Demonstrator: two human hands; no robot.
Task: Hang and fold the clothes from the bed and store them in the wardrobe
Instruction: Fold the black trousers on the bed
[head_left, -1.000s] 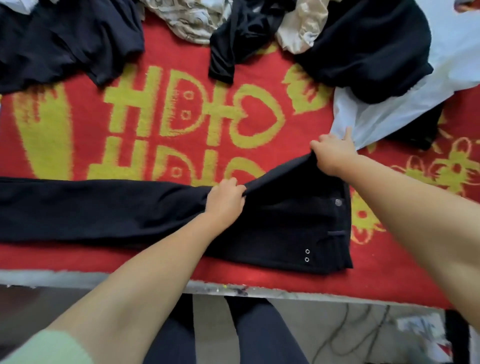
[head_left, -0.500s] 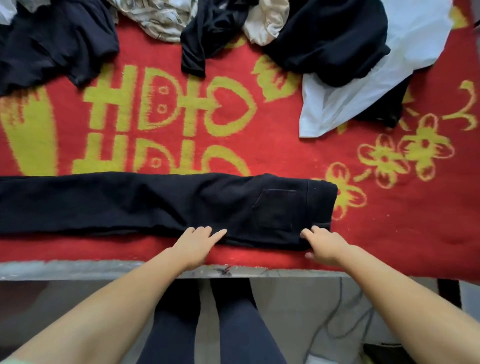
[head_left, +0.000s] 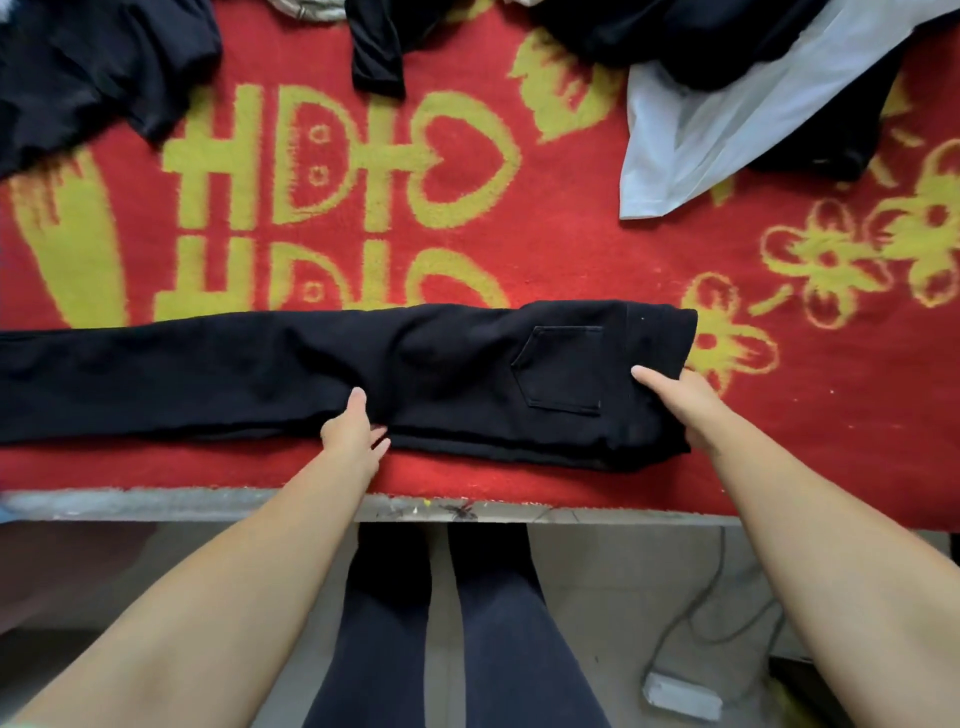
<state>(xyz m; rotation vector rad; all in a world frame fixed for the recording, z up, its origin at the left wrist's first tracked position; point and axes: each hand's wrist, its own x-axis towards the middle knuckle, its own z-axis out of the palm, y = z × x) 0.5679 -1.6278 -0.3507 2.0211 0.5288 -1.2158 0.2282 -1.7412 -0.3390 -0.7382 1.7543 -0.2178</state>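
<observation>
gripping the long black cotton trousers, now doubled leg over leg, my left hand and right hand are pinching the near edge, ready for folding crosswise.

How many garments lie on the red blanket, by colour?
Black: 4 (black trousers, top-left garment, top-centre garment, top-right garment)
White: 1 (white garment)
Total: 5; the dark piece under the white one may be a sixth; slivers at the top edge uncounted.

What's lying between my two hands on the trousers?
In the head view, between the left hand and right hand lies the black trousers' seat with its back pocket.
</observation>
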